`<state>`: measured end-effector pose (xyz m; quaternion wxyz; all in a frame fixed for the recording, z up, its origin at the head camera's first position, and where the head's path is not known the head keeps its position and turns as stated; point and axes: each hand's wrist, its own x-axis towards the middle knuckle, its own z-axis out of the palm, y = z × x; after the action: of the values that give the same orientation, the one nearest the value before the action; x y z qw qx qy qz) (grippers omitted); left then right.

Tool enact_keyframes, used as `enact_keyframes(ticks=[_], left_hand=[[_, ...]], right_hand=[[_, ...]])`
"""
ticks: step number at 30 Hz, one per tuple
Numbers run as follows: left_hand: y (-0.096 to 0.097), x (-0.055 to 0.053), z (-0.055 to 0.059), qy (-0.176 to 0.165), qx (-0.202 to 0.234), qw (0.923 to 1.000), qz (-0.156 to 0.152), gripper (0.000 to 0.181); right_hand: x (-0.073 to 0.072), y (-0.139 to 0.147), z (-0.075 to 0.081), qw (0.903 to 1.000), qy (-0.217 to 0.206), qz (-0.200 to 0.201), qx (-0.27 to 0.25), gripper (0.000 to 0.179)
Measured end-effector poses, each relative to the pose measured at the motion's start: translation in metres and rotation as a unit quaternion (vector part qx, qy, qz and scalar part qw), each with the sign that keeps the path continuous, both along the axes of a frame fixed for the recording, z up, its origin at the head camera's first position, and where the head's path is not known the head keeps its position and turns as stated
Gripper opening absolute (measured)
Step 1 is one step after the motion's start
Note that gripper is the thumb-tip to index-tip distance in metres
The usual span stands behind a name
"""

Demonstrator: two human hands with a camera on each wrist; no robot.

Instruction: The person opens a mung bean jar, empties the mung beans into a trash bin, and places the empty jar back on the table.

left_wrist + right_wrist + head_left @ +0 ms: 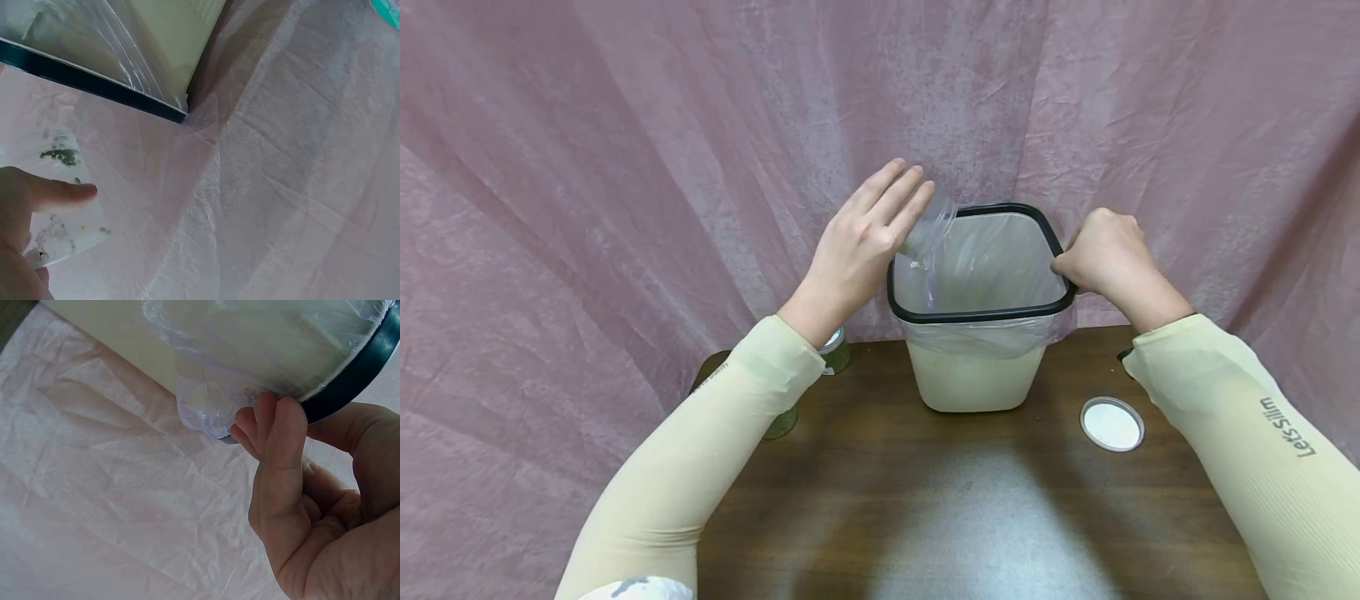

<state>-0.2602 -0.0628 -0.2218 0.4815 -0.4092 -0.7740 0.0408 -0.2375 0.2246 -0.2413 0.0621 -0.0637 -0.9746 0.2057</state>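
Observation:
My left hand (865, 229) holds a clear plastic jar (936, 223) tipped at the left side of a cream trash bin (973, 379). In the left wrist view the thumb lies across the jar (84, 222), and small green bits cling to its inside. A black rim (970, 317) runs round the bin's mouth, with a thin clear bag (1000, 335) folded over it. At the bin's right side my right hand (1112, 254) pinches the rim, thumb on one side and curled fingers on the other, touching the bag (209, 403).
A round lid (1112, 424) with a silver edge lies on the brown wooden table (940, 492), right of the bin. Two jars with green contents, one farther back (837, 357) and one nearer (783, 424), are partly hidden by the left arm. Pink curtain (662, 167) hangs behind.

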Motion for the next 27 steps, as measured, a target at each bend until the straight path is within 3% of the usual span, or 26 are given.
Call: enact_keyframes(ticks=[10, 22, 27], left_hand=[[-0.0001, 0.0000, -0.0023, -0.011, -0.005, 0.9995, 0.028, 0.039], [-0.0020, -0.0031, -0.0063, -0.034, -0.007, 0.9988, 0.035, 0.044], [-0.0018, -0.0025, -0.0070, -0.026, -0.012, 0.9991, 0.030, 0.042]], right_hand=[[0.0000, -0.0002, 0.0018, 1.0000, -0.001, 0.003, 0.005, 0.018], [-0.0003, -0.0001, 0.0023, 1.0000, -0.003, 0.004, 0.007, 0.017], [0.0007, -0.0003, 0.0020, 0.9999, -0.004, 0.004, 0.010, 0.017]])
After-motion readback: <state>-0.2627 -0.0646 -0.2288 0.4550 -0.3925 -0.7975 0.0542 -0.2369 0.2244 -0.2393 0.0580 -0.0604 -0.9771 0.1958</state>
